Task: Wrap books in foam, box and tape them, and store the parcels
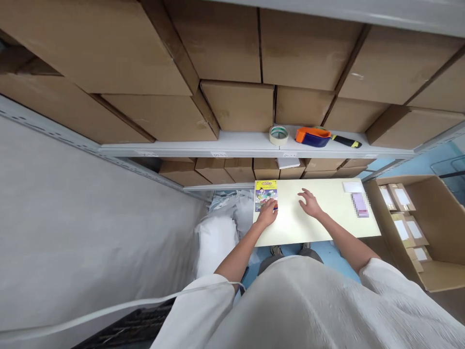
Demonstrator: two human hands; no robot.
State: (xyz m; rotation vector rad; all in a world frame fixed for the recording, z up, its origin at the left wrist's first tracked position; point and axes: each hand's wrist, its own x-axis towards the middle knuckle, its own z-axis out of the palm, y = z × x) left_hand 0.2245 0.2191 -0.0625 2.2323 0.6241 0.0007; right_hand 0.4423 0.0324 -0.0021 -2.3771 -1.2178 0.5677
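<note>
A colourful booklet (266, 190) with a yellow top and purple cartoon cover lies at the left end of the cream tabletop (290, 228). Resting over its lower right part is my left hand (267, 213), fingers loosely spread and pressing on the cover. My right hand (310, 203) is over the middle of the tabletop, open with fingers apart and nothing in it. At the right end are a white packet (352, 187) and a small stack of purple, blurred-out notes or cards (360, 205).
Cardboard boxes (238, 106) fill the shelves ahead. A tape roll (278, 135), an orange-and-blue tape dispenser (313, 137) and a yellow-black cutter (347, 141) lie on the shelf edge. A large open carton (439, 232) with small boxes stands right; white plastic bags (218, 240) left.
</note>
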